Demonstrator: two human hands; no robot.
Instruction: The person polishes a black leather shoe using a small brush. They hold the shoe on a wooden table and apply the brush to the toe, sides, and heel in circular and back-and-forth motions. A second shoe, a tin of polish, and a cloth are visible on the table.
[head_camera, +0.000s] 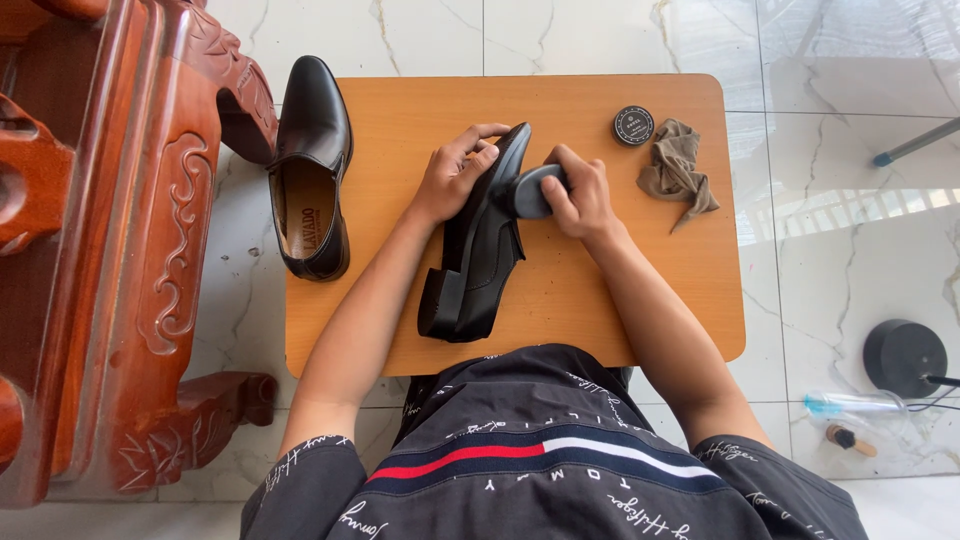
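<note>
Black leather made up the shoe (480, 245) at the centre of the frame, lying tilted on its side on the wooden desk (640, 290), its toe pointing toward the top of the picture and its heel toward the person. The left hand (455, 172) gripped the shoe along its upper left side, fingers curled over the toe end. The right hand (578, 195) was clenched around a dark brush (530, 192), which pressed against the right side of the shoe near the toe. Right of that hand, well apart from the shoe, lay a crumpled brown cloth (678, 170), with a small round black tin (633, 125) just beside it. A second black shoe (312, 165) sat at the desk's left edge, opening upward. Carved red wooden furniture (130, 230) filled the left of the frame, on a white marble floor (850, 150).
</note>
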